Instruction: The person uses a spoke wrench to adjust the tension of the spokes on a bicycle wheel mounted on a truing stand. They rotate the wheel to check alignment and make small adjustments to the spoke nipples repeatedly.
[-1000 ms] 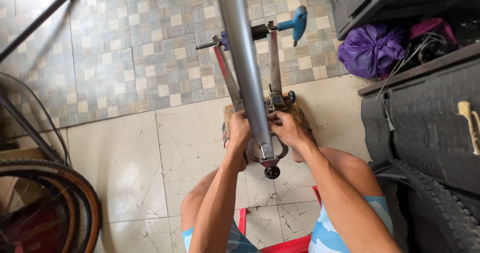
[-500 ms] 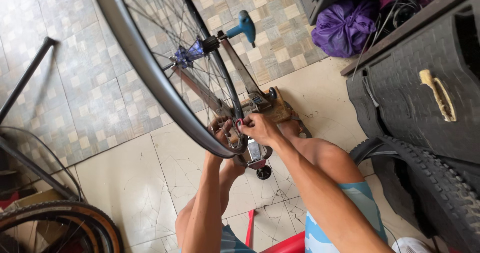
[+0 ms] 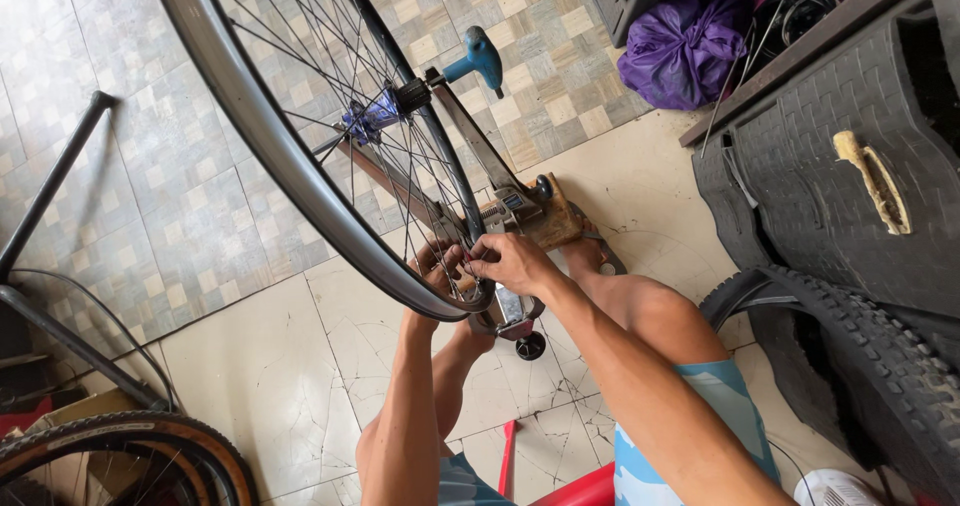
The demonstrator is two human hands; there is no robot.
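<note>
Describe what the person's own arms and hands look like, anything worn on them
Both arms are bare from the elbows down to the fingers: no sleeves, gloves, watch or rings show on the left hand or the right hand. The only clothing in view is light blue patterned shorts over the knees, below the forearms.

Glossy metal rim (image 3: 300, 181), thin metal spokes (image 3: 330, 86), seemingly plastic blue handle (image 3: 478, 61), knobbly matt rubber tyre (image 3: 880, 366)

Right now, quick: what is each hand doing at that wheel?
Left hand: fingers curled shut around the spokes near the rim.
Right hand: fingers pinched shut at a spoke by the rim; what they pinch cannot be told.
</note>
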